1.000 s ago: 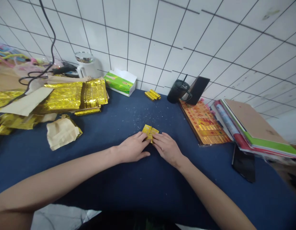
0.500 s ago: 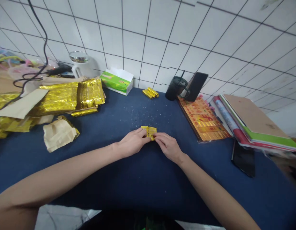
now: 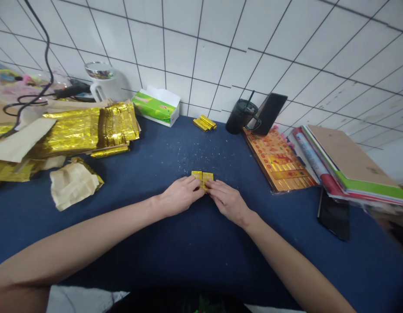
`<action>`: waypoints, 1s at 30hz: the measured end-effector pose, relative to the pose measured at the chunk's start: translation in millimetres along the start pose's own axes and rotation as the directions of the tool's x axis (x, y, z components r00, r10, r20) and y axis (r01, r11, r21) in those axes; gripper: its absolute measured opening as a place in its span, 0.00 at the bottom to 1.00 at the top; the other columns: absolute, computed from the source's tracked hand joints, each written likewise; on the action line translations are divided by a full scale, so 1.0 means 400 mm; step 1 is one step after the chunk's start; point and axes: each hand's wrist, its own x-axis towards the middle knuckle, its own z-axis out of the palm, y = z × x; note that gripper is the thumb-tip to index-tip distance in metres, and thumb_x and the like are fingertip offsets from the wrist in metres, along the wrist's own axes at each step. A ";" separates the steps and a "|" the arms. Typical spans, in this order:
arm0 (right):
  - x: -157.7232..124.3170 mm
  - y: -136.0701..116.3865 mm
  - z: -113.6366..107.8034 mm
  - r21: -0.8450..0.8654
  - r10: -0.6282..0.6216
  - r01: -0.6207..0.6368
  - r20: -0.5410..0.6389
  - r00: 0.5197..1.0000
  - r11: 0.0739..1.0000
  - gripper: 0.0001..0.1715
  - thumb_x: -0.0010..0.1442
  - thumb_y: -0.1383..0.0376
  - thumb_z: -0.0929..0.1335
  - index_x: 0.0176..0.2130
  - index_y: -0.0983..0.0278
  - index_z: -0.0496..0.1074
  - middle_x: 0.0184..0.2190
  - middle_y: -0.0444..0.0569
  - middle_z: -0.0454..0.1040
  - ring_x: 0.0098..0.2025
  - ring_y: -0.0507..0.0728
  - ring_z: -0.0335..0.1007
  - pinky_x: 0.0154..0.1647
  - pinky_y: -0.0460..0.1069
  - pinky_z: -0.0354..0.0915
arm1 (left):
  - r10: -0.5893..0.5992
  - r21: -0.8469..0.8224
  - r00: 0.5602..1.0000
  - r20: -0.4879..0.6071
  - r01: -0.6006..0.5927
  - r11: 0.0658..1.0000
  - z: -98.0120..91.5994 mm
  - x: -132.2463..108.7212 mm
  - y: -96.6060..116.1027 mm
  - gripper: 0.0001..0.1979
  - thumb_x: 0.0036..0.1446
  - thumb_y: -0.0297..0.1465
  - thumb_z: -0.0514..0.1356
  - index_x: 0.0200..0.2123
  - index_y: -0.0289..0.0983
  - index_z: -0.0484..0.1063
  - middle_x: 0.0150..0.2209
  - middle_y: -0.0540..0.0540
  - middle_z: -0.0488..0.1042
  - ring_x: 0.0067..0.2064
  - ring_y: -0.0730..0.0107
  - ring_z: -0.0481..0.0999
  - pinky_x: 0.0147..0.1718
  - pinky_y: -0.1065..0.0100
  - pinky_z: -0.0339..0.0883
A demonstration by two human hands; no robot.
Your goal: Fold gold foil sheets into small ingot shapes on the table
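Shifted inward since the earlier frame: right hand, fingers close-set on the gold foil paper, which lies on the counter between both hands; left hand curled opposite; pinching cannot be told; even pressure should keep the central seam straight

The left arm and right arm are bare, long and slim, and they get thinner at the wrists. The left hand and right hand are bare too. Down low, dark, nearly black clothing shows, with a small, blurry green patch.
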 end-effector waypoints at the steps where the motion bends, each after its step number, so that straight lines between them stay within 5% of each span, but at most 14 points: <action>1: -0.001 0.000 0.000 -0.011 -0.006 0.006 0.004 1.000 1.000 0.17 0.62 0.70 0.57 0.42 0.64 0.71 0.46 0.53 0.73 0.51 0.54 0.66 0.54 0.55 0.61 | -0.006 -0.003 1.000 -0.004 0.006 1.000 -0.001 -0.001 0.001 0.12 0.57 0.23 0.49 0.42 0.35 0.68 0.40 0.43 0.68 0.41 0.63 0.67 0.41 0.63 0.65; 6: 0.000 -0.001 0.000 -0.050 -0.037 0.037 0.001 0.999 0.998 0.17 0.61 0.72 0.57 0.42 0.68 0.71 0.46 0.55 0.72 0.51 0.54 0.65 0.55 0.54 0.61 | -0.004 -0.057 0.999 -0.041 0.002 0.998 0.000 -0.002 0.004 0.12 0.58 0.24 0.49 0.43 0.35 0.67 0.46 0.43 0.69 0.47 0.63 0.66 0.46 0.63 0.63; 16: 0.002 -0.003 0.003 0.026 0.017 -0.017 0.005 1.000 1.000 0.14 0.60 0.72 0.58 0.42 0.66 0.69 0.46 0.55 0.72 0.50 0.55 0.66 0.55 0.55 0.60 | -0.051 -0.144 0.994 -0.096 0.037 0.989 0.011 -0.003 0.000 0.12 0.58 0.23 0.49 0.46 0.32 0.64 0.41 0.43 0.72 0.44 0.66 0.70 0.44 0.64 0.66; 25: 0.003 -0.003 0.001 0.078 0.026 -0.024 -0.028 0.999 0.997 0.11 0.60 0.72 0.58 0.38 0.64 0.67 0.46 0.54 0.71 0.48 0.55 0.67 0.54 0.56 0.61 | -0.021 -0.112 0.990 -0.141 0.006 0.994 0.012 -0.008 -0.012 0.09 0.60 0.25 0.49 0.34 0.33 0.69 0.42 0.44 0.70 0.41 0.68 0.70 0.44 0.66 0.67; 30: 0.014 -0.010 -0.001 0.104 0.062 -0.055 -0.067 0.996 0.993 0.10 0.59 0.73 0.59 0.33 0.65 0.67 0.40 0.55 0.70 0.44 0.57 0.66 0.45 0.54 0.67 | -0.118 -0.122 0.990 -0.079 0.108 0.987 0.006 -0.001 -0.007 0.10 0.58 0.26 0.50 0.31 0.33 0.71 0.39 0.43 0.67 0.41 0.66 0.66 0.39 0.66 0.68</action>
